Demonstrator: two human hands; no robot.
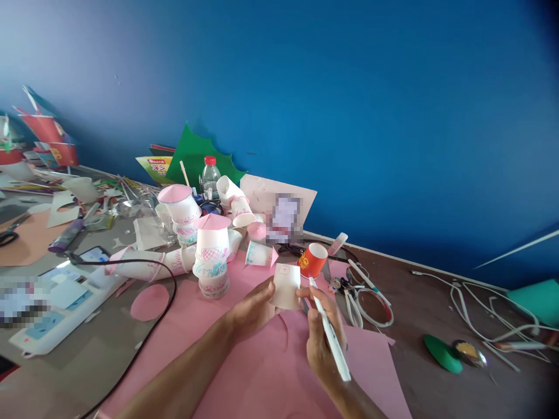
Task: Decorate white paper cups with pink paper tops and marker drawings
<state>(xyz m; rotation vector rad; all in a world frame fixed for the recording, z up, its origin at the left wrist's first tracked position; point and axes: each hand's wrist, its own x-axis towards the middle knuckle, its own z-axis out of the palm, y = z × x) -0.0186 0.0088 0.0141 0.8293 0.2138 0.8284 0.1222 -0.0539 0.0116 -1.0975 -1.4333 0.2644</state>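
Note:
A small off-white paper piece [286,291] with a small pink drawn mark near its top is held up over pink paper [262,366]. My left hand [254,305] grips its left edge. Wrapped round a white pen [334,343], my right hand [323,326] also touches the right edge of the paper piece. A red paper cup [312,261] stands just behind. Left of my hands, stacked white cups [212,259] with pink and teal drawings carry a pink cone on top.
Behind are a clear bottle [210,176], green card [198,154] and more decorated cups [181,209]. A black cable [168,311] crosses at left, near scissors [9,234]. White cables [471,297] and a green oval [442,353] lie at right. A blue wall rises behind.

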